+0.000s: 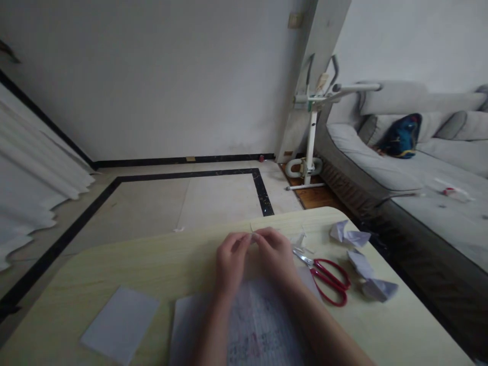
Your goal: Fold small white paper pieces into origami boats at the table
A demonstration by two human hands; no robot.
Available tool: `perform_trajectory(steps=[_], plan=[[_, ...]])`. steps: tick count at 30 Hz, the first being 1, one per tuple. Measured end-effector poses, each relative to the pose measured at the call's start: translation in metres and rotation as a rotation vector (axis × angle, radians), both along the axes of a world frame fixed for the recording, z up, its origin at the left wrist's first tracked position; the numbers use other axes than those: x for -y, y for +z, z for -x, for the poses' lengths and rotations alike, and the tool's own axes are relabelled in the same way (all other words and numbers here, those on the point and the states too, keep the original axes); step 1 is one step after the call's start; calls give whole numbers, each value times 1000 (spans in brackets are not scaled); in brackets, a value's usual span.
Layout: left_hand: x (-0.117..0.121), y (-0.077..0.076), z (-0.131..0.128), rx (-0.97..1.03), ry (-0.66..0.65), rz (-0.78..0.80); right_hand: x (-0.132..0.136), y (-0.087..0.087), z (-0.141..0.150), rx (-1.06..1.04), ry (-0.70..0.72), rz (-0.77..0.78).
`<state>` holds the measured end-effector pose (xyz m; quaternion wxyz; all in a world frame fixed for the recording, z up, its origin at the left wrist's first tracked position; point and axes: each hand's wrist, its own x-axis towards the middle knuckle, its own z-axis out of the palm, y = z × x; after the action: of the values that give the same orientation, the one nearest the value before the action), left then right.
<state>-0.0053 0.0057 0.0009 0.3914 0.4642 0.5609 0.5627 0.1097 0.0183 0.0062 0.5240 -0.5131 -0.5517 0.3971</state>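
My left hand [232, 256] and my right hand [275, 252] meet over the far middle of the table, fingertips pinched together. Between them shows a small pale bit that looks like paper [253, 237]; most of it is hidden by the fingers. Under my forearms lies an open notebook [249, 325] with ruled, written pages. Just right of my right hand are scissors [330, 282] with red handles, their blades pointing toward the hand. Thin white paper scraps [302, 244] lie by the blade tips.
Folded paper pieces [349, 234] and more folded paper [371, 277] sit along the table's right side. A white paper sheet [120, 323] lies at the left on the table [183, 259]. Beyond stand a grey sofa [450, 203] and a white exercise machine [311, 132].
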Motion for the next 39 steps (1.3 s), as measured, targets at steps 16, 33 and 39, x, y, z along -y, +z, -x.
perform_trajectory(steps=[16, 33, 39], plan=[[0, -2, 2, -4, 42, 3, 2, 4, 2, -20, -31, 84], [0, -5, 4, 6, 67, 57, 2, 2, 2, -34, -31, 86], [-1, -9, 6, 133, 75, 103, 4, 4, 6, -48, -59, 94]])
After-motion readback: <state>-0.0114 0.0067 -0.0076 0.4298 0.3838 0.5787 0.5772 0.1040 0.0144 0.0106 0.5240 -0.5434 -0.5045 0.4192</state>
